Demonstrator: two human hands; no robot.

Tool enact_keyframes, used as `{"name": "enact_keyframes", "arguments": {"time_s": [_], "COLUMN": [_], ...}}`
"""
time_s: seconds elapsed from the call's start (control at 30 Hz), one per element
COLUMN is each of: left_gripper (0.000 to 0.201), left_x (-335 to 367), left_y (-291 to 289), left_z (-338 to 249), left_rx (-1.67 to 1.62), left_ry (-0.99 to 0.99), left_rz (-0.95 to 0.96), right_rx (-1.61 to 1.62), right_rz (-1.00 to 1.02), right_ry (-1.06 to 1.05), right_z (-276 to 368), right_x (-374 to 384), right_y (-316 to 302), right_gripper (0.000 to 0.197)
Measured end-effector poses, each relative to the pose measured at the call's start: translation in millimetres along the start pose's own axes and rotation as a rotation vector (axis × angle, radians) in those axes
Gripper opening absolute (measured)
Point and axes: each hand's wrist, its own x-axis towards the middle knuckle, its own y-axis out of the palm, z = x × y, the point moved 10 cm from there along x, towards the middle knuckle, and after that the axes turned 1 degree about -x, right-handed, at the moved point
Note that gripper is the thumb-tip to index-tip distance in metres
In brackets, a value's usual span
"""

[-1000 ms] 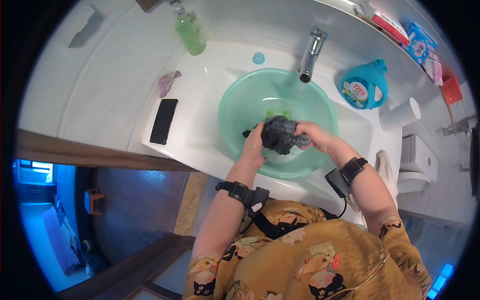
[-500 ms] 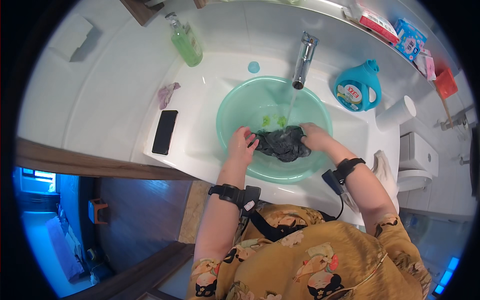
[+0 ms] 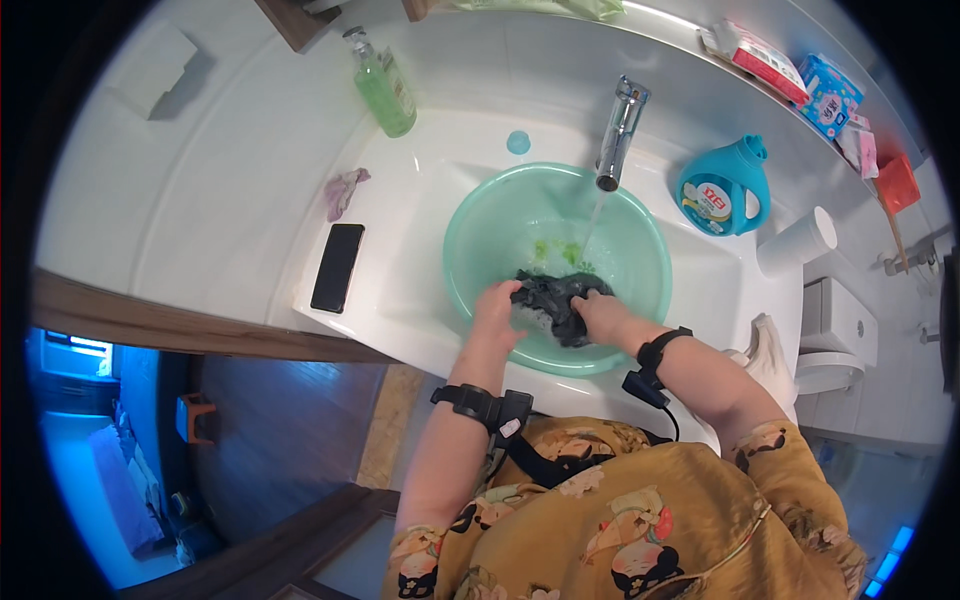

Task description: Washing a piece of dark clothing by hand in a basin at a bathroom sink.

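Note:
A wet, crumpled dark grey cloth (image 3: 548, 298) lies in the light green plastic basin (image 3: 462, 222); what kind of garment it is cannot be told. My right hand (image 3: 600, 316) is closed on its right part, with fingers pressed into the folds. At the cloth's left edge my left hand (image 3: 494, 316) has its fingers curled on the fabric, the thumb held apart lower down. Water runs in a thin stream from the chrome faucet (image 3: 620, 135) into the basin behind the cloth. Bright green patches (image 3: 570, 253) show in the basin just beyond it.
The basin stands in a white sink (image 3: 400, 290). A phone (image 3: 338, 268) and a pinkish rag (image 3: 345, 193) lie left. A green pump bottle (image 3: 383, 95) stands behind them. A blue detergent jug (image 3: 722, 188) and white cylinder (image 3: 797, 242) stand right. Packages (image 3: 830, 95) line the ledge.
My right hand has moved nearer and left, drawing the cloth into a tighter bunch. My left hand has shifted slightly nearer, its fingers less spread. The whole view has shifted a little.

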Motion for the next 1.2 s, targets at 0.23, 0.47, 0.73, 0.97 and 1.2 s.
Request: {"name": "enact_keyframes", "arguments": {"time_s": [0.23,0.47,0.73,0.97,1.2], "left_gripper": [0.051,0.060,0.034,0.032,0.046], "left_x": [7.4,-37.8,-29.0,-23.2,-25.2], "left_y": [12.3,85.7,83.4,53.6,60.8], "left_z": [19.7,-13.5,-46.4,-32.4,-62.2], "left_rx": [-0.116,-0.283,-0.478,-0.121,0.917], "left_ry": [-0.064,-0.069,0.289,0.428,0.785], "left_rz": [0.086,0.438,0.277,-0.081,-0.128], "right_rx": [0.770,1.549,0.753,1.382,0.671], "right_rz": [-0.121,-0.303,-0.922,-0.628,-0.314], "right_ry": [-0.239,-0.401,-0.338,-0.173,0.011], "right_z": [37.8,20.7,63.9,34.4,5.6], "right_x": [-37.7,-53.9,-83.2,-29.5,-22.6], "right_y": [-86.4,-141.0,-148.0,-102.3,-99.7], "right_gripper": [0.025,0.026,0.058,0.042,0.050]}}
